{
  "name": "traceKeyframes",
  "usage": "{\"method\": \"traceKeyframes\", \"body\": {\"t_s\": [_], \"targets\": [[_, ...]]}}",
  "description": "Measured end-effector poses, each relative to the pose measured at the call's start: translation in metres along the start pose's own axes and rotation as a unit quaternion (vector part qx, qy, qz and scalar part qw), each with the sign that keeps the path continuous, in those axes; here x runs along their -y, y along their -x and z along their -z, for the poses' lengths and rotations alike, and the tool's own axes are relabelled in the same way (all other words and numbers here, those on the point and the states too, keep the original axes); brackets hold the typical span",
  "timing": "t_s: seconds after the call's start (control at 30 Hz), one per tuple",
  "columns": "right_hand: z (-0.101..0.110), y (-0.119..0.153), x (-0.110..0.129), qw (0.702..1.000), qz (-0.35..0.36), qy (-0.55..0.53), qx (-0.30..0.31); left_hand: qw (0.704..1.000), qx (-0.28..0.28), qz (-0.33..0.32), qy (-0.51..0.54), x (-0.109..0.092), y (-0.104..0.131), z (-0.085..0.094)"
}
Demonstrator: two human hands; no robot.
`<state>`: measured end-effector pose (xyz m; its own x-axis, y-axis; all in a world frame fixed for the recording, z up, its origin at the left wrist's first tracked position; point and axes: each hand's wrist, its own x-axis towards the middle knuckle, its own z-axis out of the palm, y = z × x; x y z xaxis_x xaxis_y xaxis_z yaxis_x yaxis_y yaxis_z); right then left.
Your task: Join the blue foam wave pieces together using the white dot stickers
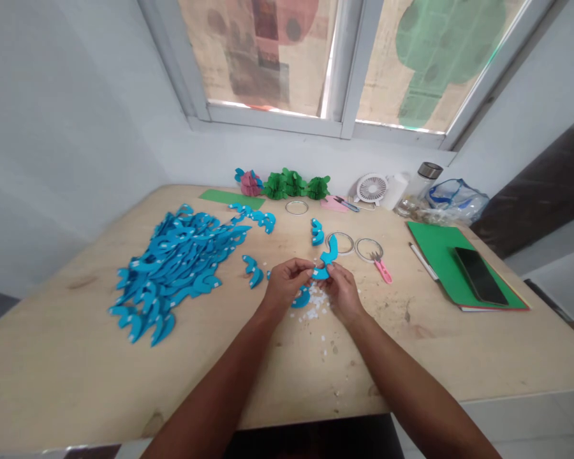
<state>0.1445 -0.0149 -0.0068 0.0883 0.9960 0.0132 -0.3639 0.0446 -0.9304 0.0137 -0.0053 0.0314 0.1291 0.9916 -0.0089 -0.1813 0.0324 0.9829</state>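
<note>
A curved blue paper cutout is held just above the table between my two hands. My left hand pinches near its left end, where a small white square shows. At its right side, my right hand grips the paper between thumb and fingers. Another blue cutout lies partly hidden beside my left hand. Scattered white paper bits cover the wood below my hands. Separate blue cutouts lie to the left and just behind.
A big heap of blue cutouts spreads over the table's left side. Metal rings and pink-handled snips lie right of my hands. Farther right, a phone rests on a green folder. Green paper shapes and a fan line the wall.
</note>
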Motion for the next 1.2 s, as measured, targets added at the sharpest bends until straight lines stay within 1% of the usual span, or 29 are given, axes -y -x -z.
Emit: {"method": "traceKeyframes", "body": {"t_s": [0.07, 0.17, 0.3, 0.43, 0.57, 0.8, 0.97, 1.1, 1.2], "targets": [[-0.001, 0.0, 0.002, 0.999, -0.02, -0.047, 0.011, 1.0, 0.001, 0.002, 0.009, 0.001, 0.0, 0.0], [-0.003, -0.001, 0.003, 0.996, -0.044, -0.078, 0.021, 1.0, 0.008, 0.003, 0.023, 0.002, -0.001, 0.001], [-0.003, -0.001, 0.003, 0.993, -0.064, -0.093, 0.028, 0.999, 0.012, 0.01, 0.036, 0.004, -0.001, 0.001], [-0.003, -0.001, 0.005, 0.988, -0.093, -0.113, 0.044, 0.999, 0.017, 0.01, 0.027, 0.0, 0.001, 0.0], [-0.004, 0.0, 0.007, 0.986, -0.114, -0.112, 0.047, 1.0, 0.012, 0.009, 0.024, -0.003, 0.001, 0.0], [-0.005, 0.002, 0.012, 0.982, -0.122, -0.127, 0.063, 1.0, 0.008, 0.003, 0.022, -0.001, 0.0, 0.001], [-0.005, 0.003, 0.015, 0.98, -0.138, -0.127, 0.07, 0.999, 0.026, 0.013, 0.034, 0.005, -0.003, 0.005], [-0.004, 0.001, 0.016, 0.982, -0.137, -0.113, 0.067, 1.0, -0.003, 0.01, 0.028, 0.008, -0.006, 0.007], [-0.004, 0.001, 0.013, 0.988, -0.112, -0.089, 0.056, 0.999, -0.022, 0.002, 0.026, 0.006, -0.005, 0.006]]}}
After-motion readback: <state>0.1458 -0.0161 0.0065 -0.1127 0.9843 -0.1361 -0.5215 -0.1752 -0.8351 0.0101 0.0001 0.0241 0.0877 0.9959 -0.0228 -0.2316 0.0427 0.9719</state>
